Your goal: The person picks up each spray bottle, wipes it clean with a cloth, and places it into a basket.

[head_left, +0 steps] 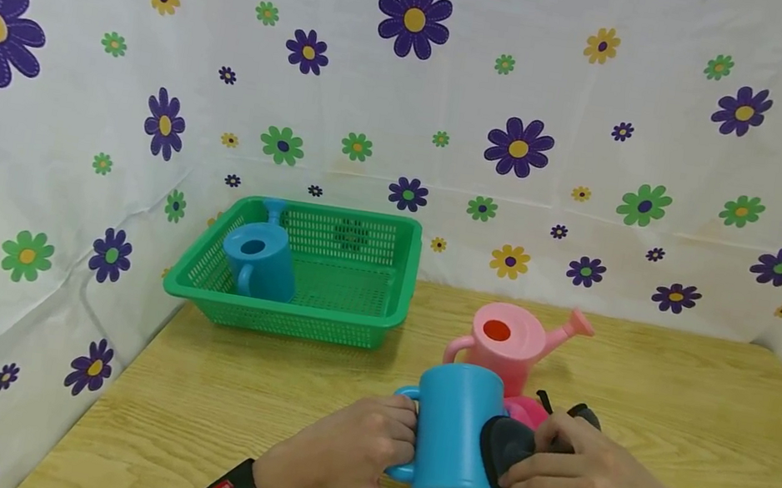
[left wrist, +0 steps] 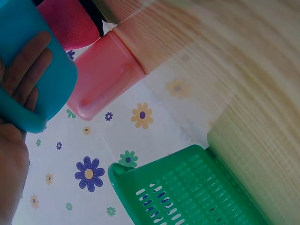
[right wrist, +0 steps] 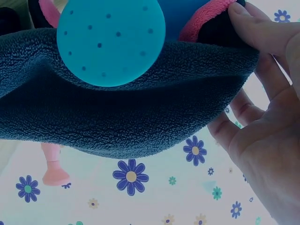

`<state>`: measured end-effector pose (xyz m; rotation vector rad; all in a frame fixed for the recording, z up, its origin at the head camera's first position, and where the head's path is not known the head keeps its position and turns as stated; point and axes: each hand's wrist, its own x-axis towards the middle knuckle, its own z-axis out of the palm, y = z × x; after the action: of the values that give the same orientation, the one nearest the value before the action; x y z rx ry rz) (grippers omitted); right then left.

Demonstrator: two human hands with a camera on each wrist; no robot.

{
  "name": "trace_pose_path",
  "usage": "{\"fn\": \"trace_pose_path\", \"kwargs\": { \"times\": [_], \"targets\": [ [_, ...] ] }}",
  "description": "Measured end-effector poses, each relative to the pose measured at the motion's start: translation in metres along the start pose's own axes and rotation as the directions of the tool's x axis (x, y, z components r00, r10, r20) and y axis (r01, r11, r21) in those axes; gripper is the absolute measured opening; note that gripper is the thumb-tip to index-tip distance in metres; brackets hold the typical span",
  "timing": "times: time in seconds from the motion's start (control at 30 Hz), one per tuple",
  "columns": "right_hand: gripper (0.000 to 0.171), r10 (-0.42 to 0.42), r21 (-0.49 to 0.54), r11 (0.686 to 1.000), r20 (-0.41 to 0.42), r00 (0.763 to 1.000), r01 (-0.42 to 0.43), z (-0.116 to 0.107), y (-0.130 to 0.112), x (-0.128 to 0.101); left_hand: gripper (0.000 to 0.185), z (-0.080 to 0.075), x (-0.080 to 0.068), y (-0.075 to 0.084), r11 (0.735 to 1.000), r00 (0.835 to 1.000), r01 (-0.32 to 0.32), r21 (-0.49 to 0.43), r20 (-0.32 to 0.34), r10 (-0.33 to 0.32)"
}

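Note:
A blue toy watering can (head_left: 447,446) stands at the near edge of the wooden table (head_left: 678,405). My left hand (head_left: 376,444) grips its handle, with fingers curled through the loop (left wrist: 23,84). My right hand (head_left: 547,470) pinches a dark fleece cloth (head_left: 505,447) with a pink edge and holds it against the can's right side. In the right wrist view the cloth (right wrist: 126,112) lies under the can's round sprinkler head (right wrist: 111,40), and my fingers (right wrist: 262,93) hold the cloth's edge.
A pink watering can (head_left: 509,342) stands just behind the blue one. At the back left is a green mesh basket (head_left: 355,281) with a second blue watering can (head_left: 260,258) inside. Flower-print sheets wall in the table on three sides.

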<state>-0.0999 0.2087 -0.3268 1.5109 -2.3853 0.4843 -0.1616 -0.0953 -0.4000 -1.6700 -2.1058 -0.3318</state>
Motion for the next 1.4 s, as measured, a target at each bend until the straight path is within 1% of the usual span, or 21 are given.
{"fn": "trace_pose_path", "kwargs": {
  "times": [0.07, 0.13, 0.27, 0.3, 0.37, 0.47, 0.57, 0.77, 0.97, 1.13, 1.2, 1.33, 1.4],
  "targets": [
    [0.022, -0.008, -0.011, 1.000, 0.002, 1.000, 0.008, 0.000, 0.000, 0.000, 0.041, 0.000, 0.000, 0.000, 1.000, 1.000, -0.002, 0.009, -0.002, 0.002],
    [0.016, 0.000, -0.006, 1.000, 0.025, 1.000, 0.000, 0.001, 0.001, -0.001, 0.042, 0.000, -0.001, 0.000, 1.000, 1.000, -0.003, 0.016, -0.007, 0.003],
    [0.016, 0.027, -0.020, 0.999, 0.047, 0.999, -0.026, 0.003, 0.003, -0.003, 0.044, 0.000, -0.002, 0.001, 1.000, 1.000, -0.009, 0.026, -0.023, 0.010],
    [0.015, 0.021, -0.022, 1.000, 0.033, 0.999, -0.020, 0.004, 0.003, -0.003, 0.045, 0.001, -0.002, 0.001, 0.999, 0.999, -0.013, 0.032, -0.028, 0.014],
    [0.013, -0.016, -0.048, 0.999, -0.032, 0.999, 0.014, 0.007, 0.005, -0.003, 0.045, 0.001, -0.002, 0.002, 0.999, 0.999, -0.021, 0.039, -0.042, 0.023],
    [0.021, -0.070, -0.061, 0.996, -0.138, 0.988, 0.062, 0.011, 0.008, -0.002, 0.045, 0.001, -0.002, 0.003, 0.998, 0.998, -0.030, 0.048, -0.058, 0.033],
    [0.028, -0.099, -0.061, 0.994, -0.190, 0.977, 0.089, 0.012, 0.012, -0.001, 0.045, 0.000, -0.002, 0.003, 0.999, 0.998, -0.027, 0.044, -0.056, 0.029],
    [0.033, -0.068, -0.048, 0.997, -0.179, 0.981, 0.060, 0.011, 0.019, -0.002, 0.044, -0.003, -0.002, 0.004, 1.000, 0.999, -0.009, 0.030, -0.031, 0.010],
    [0.028, -0.049, -0.019, 0.999, -0.192, 0.980, 0.047, 0.011, 0.026, -0.001, 0.045, -0.002, 0.000, 0.006, 0.998, 0.997, -0.048, 0.039, -0.063, 0.051],
    [0.022, 0.012, 0.018, 1.000, -0.159, 0.987, -0.009, 0.009, 0.032, -0.002, 0.043, -0.001, 0.002, 0.009, 0.998, 0.995, -0.069, 0.017, -0.065, 0.070],
    [0.020, 0.047, 0.020, 0.999, -0.149, 0.988, -0.045, 0.009, 0.034, -0.003, 0.044, -0.001, 0.002, 0.009, 0.997, 0.995, -0.078, 0.013, -0.061, 0.079],
    [0.025, 0.094, -0.010, 0.995, -0.146, 0.985, -0.096, 0.010, 0.037, -0.005, 0.044, -0.001, 0.003, 0.011, 0.995, 0.993, -0.094, 0.025, -0.066, 0.095],
    [0.031, 0.118, -0.038, 0.991, -0.149, 0.982, -0.125, 0.012, 0.040, -0.006, 0.044, 0.000, 0.003, 0.012, 0.994, 0.992, -0.102, 0.034, -0.070, 0.104]
  ]
}}
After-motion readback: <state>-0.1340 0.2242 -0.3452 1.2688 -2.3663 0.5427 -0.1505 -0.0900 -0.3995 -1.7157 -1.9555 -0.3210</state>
